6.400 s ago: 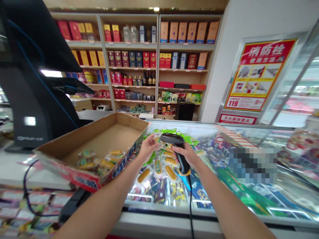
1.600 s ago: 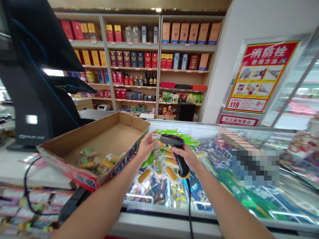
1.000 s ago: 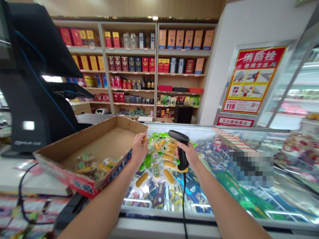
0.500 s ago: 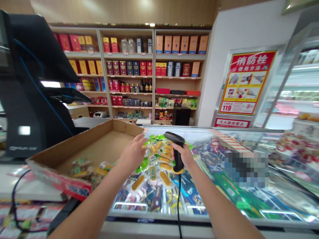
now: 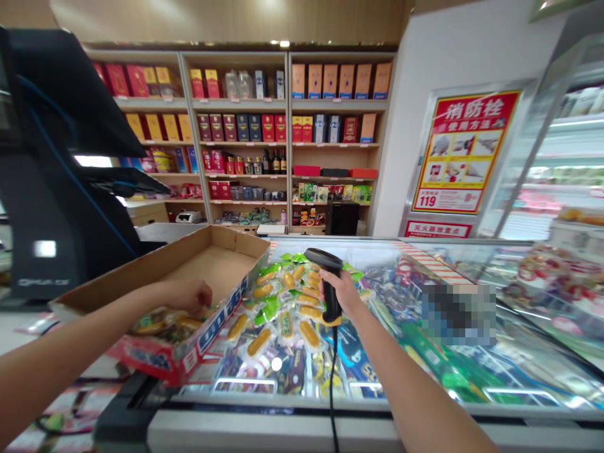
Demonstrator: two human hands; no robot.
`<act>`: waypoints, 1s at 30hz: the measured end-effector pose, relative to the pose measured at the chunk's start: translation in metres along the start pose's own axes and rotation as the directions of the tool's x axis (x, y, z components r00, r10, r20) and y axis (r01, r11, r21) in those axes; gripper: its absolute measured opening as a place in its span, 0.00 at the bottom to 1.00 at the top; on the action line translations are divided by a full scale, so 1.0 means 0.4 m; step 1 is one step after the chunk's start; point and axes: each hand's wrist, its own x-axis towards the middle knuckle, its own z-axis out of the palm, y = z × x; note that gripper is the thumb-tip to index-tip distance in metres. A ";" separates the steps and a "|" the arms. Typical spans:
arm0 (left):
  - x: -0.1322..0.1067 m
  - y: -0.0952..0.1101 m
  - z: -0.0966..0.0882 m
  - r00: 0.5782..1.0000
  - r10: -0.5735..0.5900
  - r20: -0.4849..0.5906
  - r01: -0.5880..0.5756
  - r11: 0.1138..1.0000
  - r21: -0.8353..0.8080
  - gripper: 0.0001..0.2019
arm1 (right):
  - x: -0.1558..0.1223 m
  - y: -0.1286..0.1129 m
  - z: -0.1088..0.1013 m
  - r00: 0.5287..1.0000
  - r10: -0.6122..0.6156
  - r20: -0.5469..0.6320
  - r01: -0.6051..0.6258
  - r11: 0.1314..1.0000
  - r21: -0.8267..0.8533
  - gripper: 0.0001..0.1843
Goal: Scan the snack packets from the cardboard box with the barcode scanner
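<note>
Item: left hand (image 5: 189, 297), curled downward, whether gripping unclear, over clear yellow-filled snack packets (image 5: 155, 324) in a shallow cardboard tray (image 5: 221, 321); right hand (image 5: 340, 292) closed around a black corded barcode scanner (image 5: 329, 283) above more packets (image 5: 283, 324) in a glass-topped freezer (image 5: 425, 406).

Glass-topped freezer (image 5: 292, 404): snack packets (image 5: 283, 321) lie heaped on the glass, directly below the right hand (image 5: 337, 292) and toward the left hand (image 5: 189, 297). Cardboard tray (image 5: 207, 264): rests at the freezer's left end, beneath the left hand, containing further packets.
</note>
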 end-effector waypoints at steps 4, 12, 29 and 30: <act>0.011 -0.011 0.010 0.998 0.055 0.037 -0.056 0.998 0.024 0.09 | 0.002 0.004 -0.003 1.000 0.009 0.011 -0.009 1.000 -0.015 0.16; 0.004 -0.005 -0.019 0.997 0.075 -0.011 -0.072 0.985 0.156 0.02 | -0.007 -0.011 0.005 1.000 0.004 -0.004 -0.004 1.000 0.003 0.15; 0.161 0.428 0.156 0.865 -0.128 -0.486 -0.502 -0.185 -0.845 0.17 | -0.009 -0.013 0.005 0.999 0.036 -0.011 -0.036 0.999 -0.028 0.15; 0.186 0.418 0.165 0.859 -0.152 -0.489 -0.512 -0.222 -0.830 0.16 | -0.010 -0.014 0.004 0.999 0.039 -0.011 -0.039 0.999 -0.032 0.15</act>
